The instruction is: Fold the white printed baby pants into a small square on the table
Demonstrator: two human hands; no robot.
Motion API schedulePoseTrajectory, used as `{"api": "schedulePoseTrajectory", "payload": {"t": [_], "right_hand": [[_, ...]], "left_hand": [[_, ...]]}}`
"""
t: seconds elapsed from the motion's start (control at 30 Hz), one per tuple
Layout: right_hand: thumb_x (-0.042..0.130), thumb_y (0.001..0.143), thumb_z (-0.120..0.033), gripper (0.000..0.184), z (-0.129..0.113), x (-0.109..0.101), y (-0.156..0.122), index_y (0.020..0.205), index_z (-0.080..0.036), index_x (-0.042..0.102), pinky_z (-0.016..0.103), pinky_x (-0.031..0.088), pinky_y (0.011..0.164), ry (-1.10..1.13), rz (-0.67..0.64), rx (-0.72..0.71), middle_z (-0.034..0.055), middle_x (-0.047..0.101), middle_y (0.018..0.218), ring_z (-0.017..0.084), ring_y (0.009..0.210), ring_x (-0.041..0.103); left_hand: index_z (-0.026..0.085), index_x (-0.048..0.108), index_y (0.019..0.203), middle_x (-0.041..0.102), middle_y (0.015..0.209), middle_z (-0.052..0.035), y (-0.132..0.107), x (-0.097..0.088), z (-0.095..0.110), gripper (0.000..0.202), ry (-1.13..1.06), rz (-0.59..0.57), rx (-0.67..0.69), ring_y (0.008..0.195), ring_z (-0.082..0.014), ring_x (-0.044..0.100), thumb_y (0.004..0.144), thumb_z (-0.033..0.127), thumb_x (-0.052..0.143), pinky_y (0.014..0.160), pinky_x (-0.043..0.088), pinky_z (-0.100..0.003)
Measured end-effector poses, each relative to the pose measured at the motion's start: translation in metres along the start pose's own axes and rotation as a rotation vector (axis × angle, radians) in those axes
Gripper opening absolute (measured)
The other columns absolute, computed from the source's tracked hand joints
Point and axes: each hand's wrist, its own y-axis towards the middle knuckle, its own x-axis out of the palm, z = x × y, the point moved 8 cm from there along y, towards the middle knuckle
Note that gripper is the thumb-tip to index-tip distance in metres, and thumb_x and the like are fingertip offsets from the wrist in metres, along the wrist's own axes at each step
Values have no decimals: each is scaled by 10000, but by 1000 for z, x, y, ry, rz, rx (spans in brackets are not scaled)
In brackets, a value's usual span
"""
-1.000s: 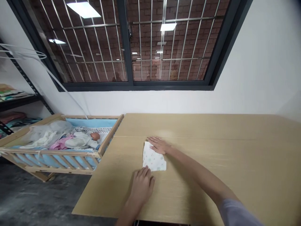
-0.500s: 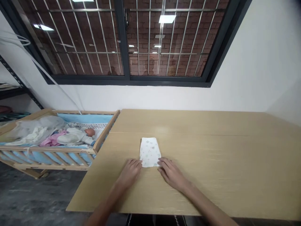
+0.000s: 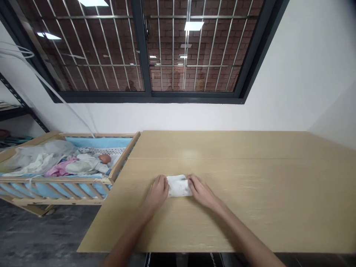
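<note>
Pinching opposite ends of a white cloth point(image 3: 179, 188), folded into an oblong on the smooth wood-grained worktop point(image 3: 256, 207), the left hand point(image 3: 158, 192) and right hand point(image 3: 203, 191) have fingers point(image 3: 192, 179) closed on it.

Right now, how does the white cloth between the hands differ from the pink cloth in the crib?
The white cloth is folded into a compact shape; the pink cloth lies crumpled. The left hand and right hand hold the white cloth at its sides, while the pink cloth is untouched. The white cloth is on the table, whereas the pink cloth is inside the crib. Both look like soft fabric.
</note>
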Motion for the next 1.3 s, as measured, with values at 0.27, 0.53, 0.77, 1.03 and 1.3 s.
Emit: {"api": "schedulePoseTrajectory", "payload": {"t": [0.27,0.53,0.77,1.03,1.3], "right_hand": [[390,1052,-218,261,56,31,52,1279,-159,504,397,528,873,-230,221,183,166,692,1098,295,1026,667],[512,989,-291,672,-20,73,33,1591,-88,291,502,263,1220,-494,16,-288,195,338,1614,328,1501,253],[481,1021,-269,683,7,78,12,1628,-111,213,497,210,1256,-479,-117,-255,150,244,1660,284,1534,187],[362,1106,-492,648,42,40,-8,1636,-150,212,491,260,1248,-292,-147,-152,133,235,1660,281,1535,189],[602,995,-503,747,30,41,-7,1614,-219,295,566,278,1213,-229,-160,-133,149,181,1679,361,1522,210]], "left_hand": [[143,638,983,703,1048,-152,40,17,-22,258,146,46,-56,1037,-257,670,995,185,383,918,505,-374],[28,90,1591,101,1682,-234,20,31,31,696,73,212,247,1573,-316,61,1038,392,303,1250,244,-528],[83,100,1611,156,1672,-206,9,84,2,775,79,-117,306,1562,-299,120,1038,586,240,1254,249,-506],[130,80,1618,292,1638,-199,-13,62,-17,851,113,15,424,1522,-322,285,989,545,474,1198,383,-508],[191,654,1161,697,1290,-110,-18,52,-1,295,159,68,559,1254,-247,634,989,157,416,1050,556,-424]]}}
